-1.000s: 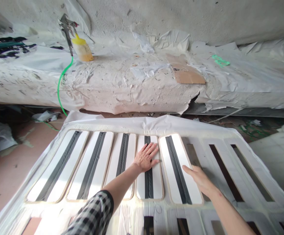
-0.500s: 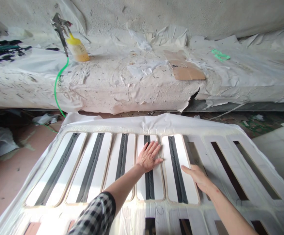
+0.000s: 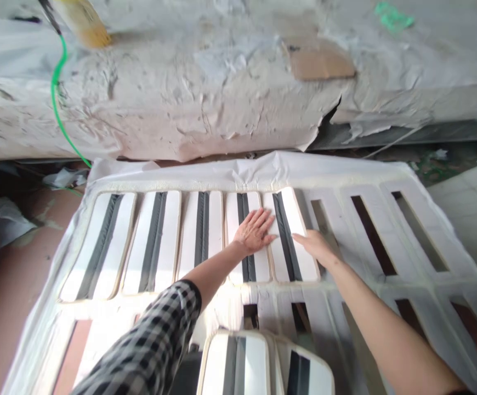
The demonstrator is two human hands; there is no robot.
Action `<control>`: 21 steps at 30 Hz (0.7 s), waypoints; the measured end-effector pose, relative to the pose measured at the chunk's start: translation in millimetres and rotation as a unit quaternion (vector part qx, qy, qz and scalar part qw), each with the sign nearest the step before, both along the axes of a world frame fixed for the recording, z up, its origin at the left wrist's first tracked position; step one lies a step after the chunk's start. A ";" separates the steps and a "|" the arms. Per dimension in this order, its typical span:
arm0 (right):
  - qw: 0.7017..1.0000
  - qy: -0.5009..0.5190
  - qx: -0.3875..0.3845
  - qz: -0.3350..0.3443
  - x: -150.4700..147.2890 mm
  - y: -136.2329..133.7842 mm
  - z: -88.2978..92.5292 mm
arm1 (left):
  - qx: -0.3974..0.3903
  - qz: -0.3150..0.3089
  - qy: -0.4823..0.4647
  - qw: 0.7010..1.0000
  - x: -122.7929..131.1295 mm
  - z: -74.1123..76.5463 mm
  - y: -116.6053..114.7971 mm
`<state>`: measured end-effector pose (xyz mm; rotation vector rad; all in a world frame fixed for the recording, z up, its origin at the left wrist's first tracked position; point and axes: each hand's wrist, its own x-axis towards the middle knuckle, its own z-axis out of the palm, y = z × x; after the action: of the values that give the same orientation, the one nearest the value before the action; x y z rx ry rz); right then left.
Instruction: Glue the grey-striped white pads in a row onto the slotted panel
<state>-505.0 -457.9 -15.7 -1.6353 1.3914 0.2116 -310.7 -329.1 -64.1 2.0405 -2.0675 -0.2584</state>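
Observation:
My left hand [image 3: 256, 230] lies flat with fingers spread across the neighbouring edges of two white panels. One is the second panel from the right [image 3: 233, 214], with a dark padded strip down its middle. The other is the rightmost panel [image 3: 295, 211], marked with the same dark strip. At its right edge, my right hand [image 3: 316, 247] has its thumb on top, with the other fingers partly hidden beside or below. Further white panels [image 3: 94, 230] of this kind lie in a row to the left, on a slotted frame [image 3: 343, 230] covered in pale sheeting.
More striped panels [image 3: 216, 365] are piled at the bottom, near my body. Dark slots [image 3: 374, 236] show in the frame to the right. Beyond it runs a sheet-covered ledge [image 3: 160, 109] with a piece of cardboard [image 3: 321, 59], a yellow-capped bottle [image 3: 86, 24] and a green hose [image 3: 57, 104].
The view has tipped downward, bringing the pile of panels into sight. My left hand has slid right onto the rightmost panel's edge. My right hand stays at that panel's right edge.

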 end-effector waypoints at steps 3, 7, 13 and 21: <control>0.994 0.086 -0.066 0.022 3.9 1.9 4.4 | 0.013 -0.061 0.022 0.998 -19.0 -1.3 10.9; 0.954 0.144 -0.254 0.064 -1.3 26.0 32.4 | 0.038 -0.062 0.036 0.997 -30.3 -2.4 18.6; 0.968 -0.025 -0.219 0.123 -49.8 164.7 120.5 | 0.063 -0.070 0.023 0.995 -28.5 2.8 18.4; 0.998 0.028 0.037 0.031 -118.4 376.7 149.3 | 0.052 -0.065 -0.013 0.996 -29.9 -0.2 21.3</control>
<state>-623.4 -81.2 133.6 -1.6225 1.3601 0.3431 -340.6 -307.8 -64.3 1.9772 -2.2515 -0.3714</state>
